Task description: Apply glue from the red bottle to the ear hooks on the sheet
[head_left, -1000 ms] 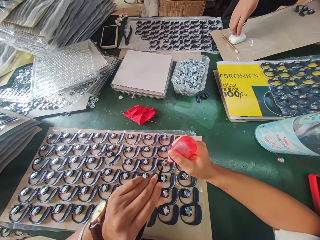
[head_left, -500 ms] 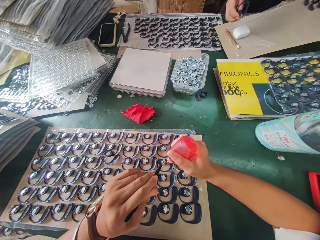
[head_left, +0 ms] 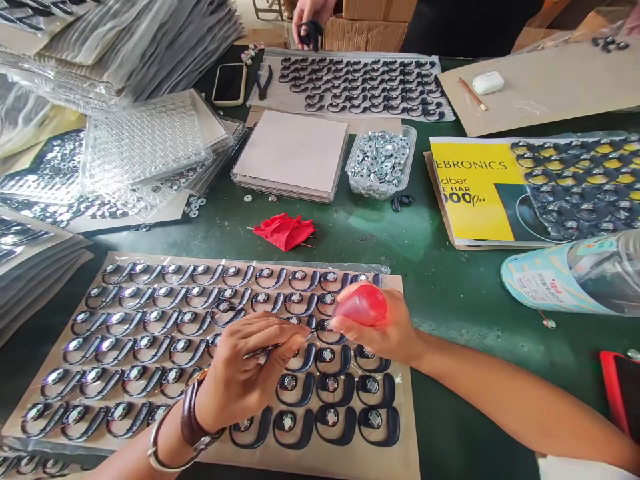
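Observation:
A brown board (head_left: 407,427) carries several rows of black hook-shaped pieces, each with a round silver part. My left hand (head_left: 253,367), with a watch and a bangle at the wrist, pinches dark tweezers (head_left: 260,351) over the board's middle. Their tip is near a round part and mostly hidden by the fingers. My right hand (head_left: 387,327) is wrapped round a red squeeze bulb (head_left: 361,305), just right of the tweezers. The bulb's lower end is hidden by the fingers.
Beyond the board lie a red cloth (head_left: 284,232), a tub of silver discs (head_left: 380,160) and a covered stack (head_left: 293,153). A bottle (head_left: 560,277) and yellow box (head_left: 470,190) are at right. Another person's hand (head_left: 313,17) holds a black piece at the far side.
My left hand has turned and risen slightly, with the tweezers flatter. The red bulb has shifted slightly down and left. Across the table, the other person's hand has moved left.

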The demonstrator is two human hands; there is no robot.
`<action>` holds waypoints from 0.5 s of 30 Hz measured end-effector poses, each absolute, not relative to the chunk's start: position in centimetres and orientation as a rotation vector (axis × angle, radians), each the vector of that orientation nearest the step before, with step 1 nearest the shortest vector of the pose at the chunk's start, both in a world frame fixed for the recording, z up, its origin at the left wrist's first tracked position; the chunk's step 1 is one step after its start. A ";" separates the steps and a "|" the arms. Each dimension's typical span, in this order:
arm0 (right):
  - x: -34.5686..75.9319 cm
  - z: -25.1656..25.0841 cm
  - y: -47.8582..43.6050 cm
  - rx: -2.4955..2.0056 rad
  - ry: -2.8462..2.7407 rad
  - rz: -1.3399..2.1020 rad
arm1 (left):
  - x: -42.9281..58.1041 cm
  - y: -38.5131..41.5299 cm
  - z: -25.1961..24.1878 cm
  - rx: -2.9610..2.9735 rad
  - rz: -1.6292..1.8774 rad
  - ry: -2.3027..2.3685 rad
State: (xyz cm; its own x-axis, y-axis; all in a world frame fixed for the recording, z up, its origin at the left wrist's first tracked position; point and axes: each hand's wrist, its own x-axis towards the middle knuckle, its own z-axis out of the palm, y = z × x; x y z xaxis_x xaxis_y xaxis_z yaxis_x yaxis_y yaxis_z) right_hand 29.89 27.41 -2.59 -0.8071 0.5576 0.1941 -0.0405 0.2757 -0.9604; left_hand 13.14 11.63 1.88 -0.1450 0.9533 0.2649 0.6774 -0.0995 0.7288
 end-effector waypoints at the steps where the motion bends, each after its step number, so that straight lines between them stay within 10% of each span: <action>1: 29.8 -2.3 27.7 -0.477 -2.058 1.628 | 13.2 11.5 1.9 1.774 1.108 1.843; 15: 27.2 -3.3 29.7 -0.550 -1.843 1.765 | 13.4 12.1 0.8 2.550 0.890 1.769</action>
